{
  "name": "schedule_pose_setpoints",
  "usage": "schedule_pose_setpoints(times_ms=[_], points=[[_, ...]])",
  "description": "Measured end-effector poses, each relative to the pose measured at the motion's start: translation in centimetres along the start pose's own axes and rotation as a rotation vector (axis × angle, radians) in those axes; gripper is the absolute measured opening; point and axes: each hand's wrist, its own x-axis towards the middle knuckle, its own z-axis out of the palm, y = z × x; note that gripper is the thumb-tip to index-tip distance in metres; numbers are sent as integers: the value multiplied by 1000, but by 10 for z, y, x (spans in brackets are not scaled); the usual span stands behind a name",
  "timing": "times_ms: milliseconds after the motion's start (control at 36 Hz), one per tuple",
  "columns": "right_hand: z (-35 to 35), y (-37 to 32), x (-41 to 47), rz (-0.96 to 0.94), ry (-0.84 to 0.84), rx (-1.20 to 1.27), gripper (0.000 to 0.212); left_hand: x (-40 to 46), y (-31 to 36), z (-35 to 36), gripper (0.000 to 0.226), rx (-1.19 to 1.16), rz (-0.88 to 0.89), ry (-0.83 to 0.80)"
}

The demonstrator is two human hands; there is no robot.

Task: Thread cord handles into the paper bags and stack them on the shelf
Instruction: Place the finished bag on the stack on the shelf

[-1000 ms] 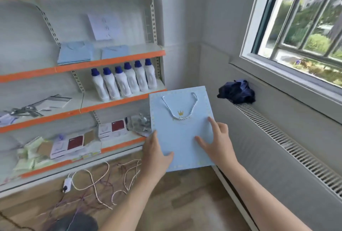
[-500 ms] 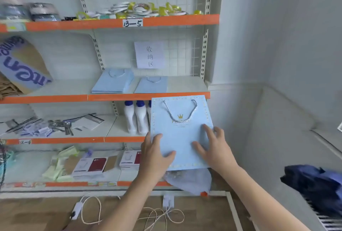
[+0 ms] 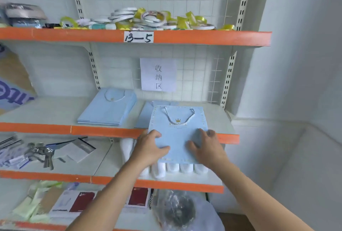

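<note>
A flat light blue paper bag [image 3: 176,134] with a gold crown and a white twisted cord handle [image 3: 179,117] is held over the front edge of the orange-edged shelf [image 3: 55,128]. My left hand [image 3: 150,149] grips its lower left edge, thumb on top. My right hand [image 3: 205,148] grips its lower right part, fingers spread on the face. The bag's top half lies over a short stack of blue bags [image 3: 146,114] on the shelf. A taller stack of blue bags [image 3: 109,108] lies to the left.
A paper sign [image 3: 158,75] hangs on the grid wall behind the stacks. Tape rolls [image 3: 148,19] fill the shelf above. White bottles [image 3: 172,168] stand on the shelf below, under the bag. Keys and leaflets [image 3: 44,153] lie at lower left. A plastic-wrapped dark object [image 3: 177,210] sits at the bottom.
The view turned from the window to the shelf and came closer. Both hands carried the bag up and forward, so its top now lies over the right stack.
</note>
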Motion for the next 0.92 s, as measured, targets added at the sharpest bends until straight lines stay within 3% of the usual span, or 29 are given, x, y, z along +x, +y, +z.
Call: schedule_pose_setpoints(times_ms=[194,389,639,806,917], points=[[56,-37,123,107,-143,-1,45,136,-46,-23,39,13,-65,-92],[101,-63,203,139,-193,-187,50,221,-90,-16,43,65,-137,-129],[143,-53,231,141,-183,-455,58,254,-114,14,51,185,-189,-131],[141,-43,231,174,-175,-352,54,255,-119,29,48,122,-159,-94],[138,-42,231,143,-191,-353,54,253,-118,34,43,206,-125,-92]])
